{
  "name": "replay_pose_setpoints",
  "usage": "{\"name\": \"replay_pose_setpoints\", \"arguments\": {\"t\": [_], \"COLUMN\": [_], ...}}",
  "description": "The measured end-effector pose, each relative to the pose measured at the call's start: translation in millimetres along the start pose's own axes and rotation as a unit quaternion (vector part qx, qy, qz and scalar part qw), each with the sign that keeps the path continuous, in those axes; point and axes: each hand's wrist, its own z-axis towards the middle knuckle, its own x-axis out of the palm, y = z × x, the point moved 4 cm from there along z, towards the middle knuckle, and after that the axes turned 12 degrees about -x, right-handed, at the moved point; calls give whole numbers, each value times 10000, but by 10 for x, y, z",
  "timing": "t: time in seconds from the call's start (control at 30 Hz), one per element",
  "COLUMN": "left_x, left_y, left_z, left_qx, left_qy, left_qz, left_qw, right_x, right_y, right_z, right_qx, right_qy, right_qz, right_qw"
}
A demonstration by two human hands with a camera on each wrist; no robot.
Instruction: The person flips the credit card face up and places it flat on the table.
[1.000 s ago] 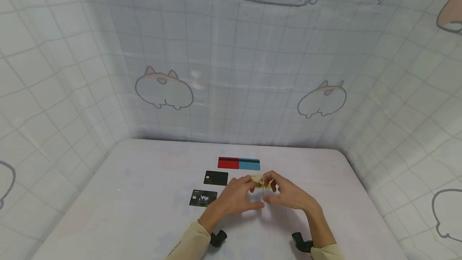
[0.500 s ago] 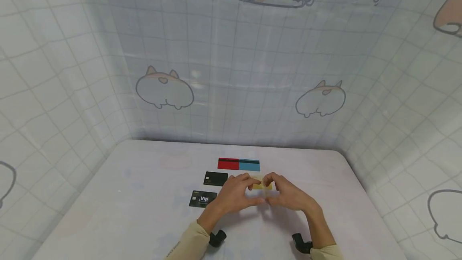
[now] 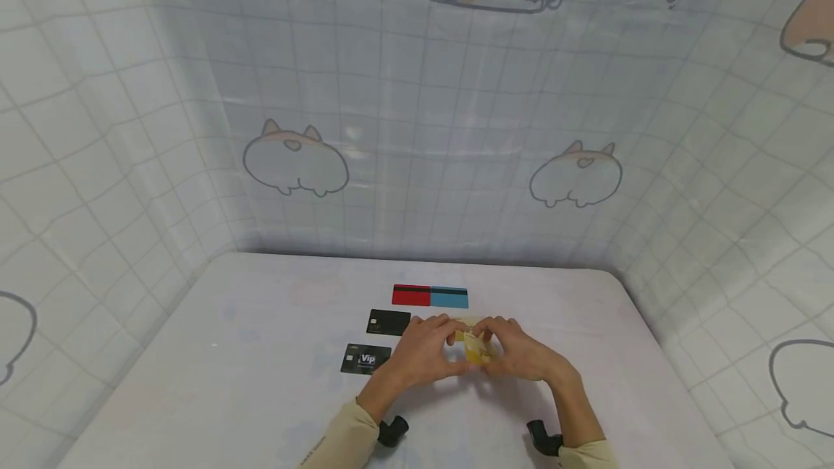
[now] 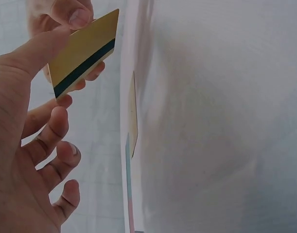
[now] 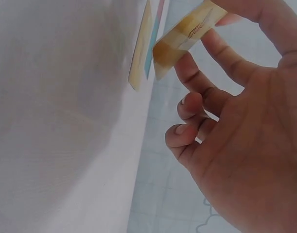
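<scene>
Between my two hands a gold card (image 3: 478, 348) is raised off the table, tilted, one face toward the head camera. A dark stripe crosses its face in the left wrist view, and the other face shows a scribbled mark in the right wrist view. My left hand (image 3: 426, 352) pinches one edge of it between thumb and forefinger, the other fingers loosely curled. Thumb and fingers of my right hand (image 3: 526, 352) hold it from the other side. Just behind lies a second gold card (image 4: 133, 116), flat on the table and partly hidden by the hands in the head view.
Farther back, a red card (image 3: 411, 295) and a blue card (image 3: 449, 297) lie side by side. To the left lie a black card (image 3: 389, 322) and a black Vip card (image 3: 366, 359), the latter by my left wrist. The table (image 3: 274, 382) is white, with patterned curtains around it.
The gold card has turned from nearly edge-on to showing its face. Both hands stay almost in place, the right fingers shifting slightly. The cards on the table have not moved.
</scene>
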Motion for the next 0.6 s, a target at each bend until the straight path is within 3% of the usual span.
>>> {"name": "replay_pose_setpoints", "arguments": {"t": [0.13, 0.33, 0.6], "left_x": [12, 47, 153], "left_y": [13, 10, 30], "left_z": [19, 48, 58], "left_qx": [-55, -38, -50], "left_qy": [-53, -97, 156], "left_qz": [250, 467, 831], "left_qw": [9997, 9989, 9964], "right_x": [9, 40, 53], "right_y": [-3, -58, -149], "right_z": [23, 18, -6], "right_qx": [78, 585, 961], "right_qy": [115, 408, 487], "right_qz": [-86, -7, -208], "right_qw": [9999, 9975, 9940]}}
